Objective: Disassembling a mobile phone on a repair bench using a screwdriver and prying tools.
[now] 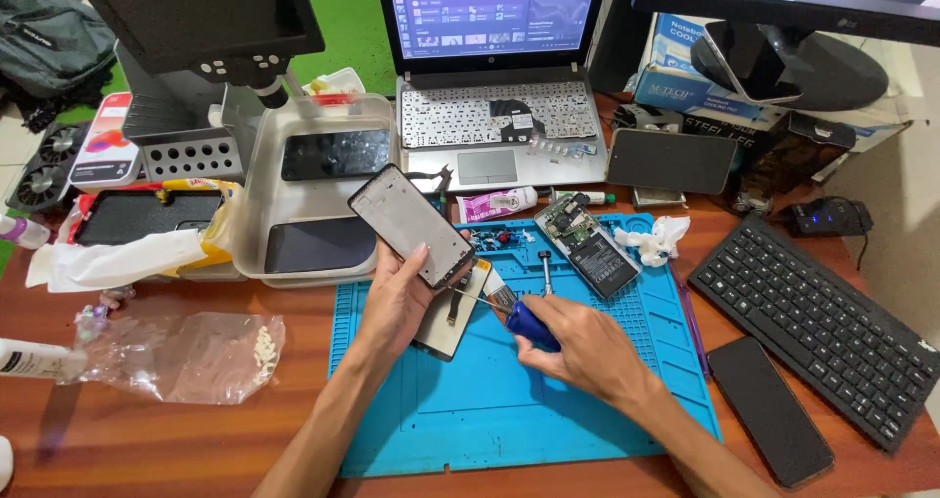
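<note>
My left hand (397,302) holds a dark phone frame (411,226) tilted up over the blue work mat (548,410). Under it lies a loose display panel (452,317) with a ribbon cable. A blue-handled screwdriver (524,317) is gripped in my right hand (578,346), and its thin tip points left at the frame's lower edge. Beyond the hands, an opened phone body (590,246) with bare circuit board and battery rests on the mat, a second small tool (544,273) beside it.
A clear plastic bin (257,170) with two phones stands at the left. A laptop (490,116) is behind the mat, a black keyboard (822,327) and a dark phone (771,410) at the right. A crumpled plastic bag (186,356) lies at the front left.
</note>
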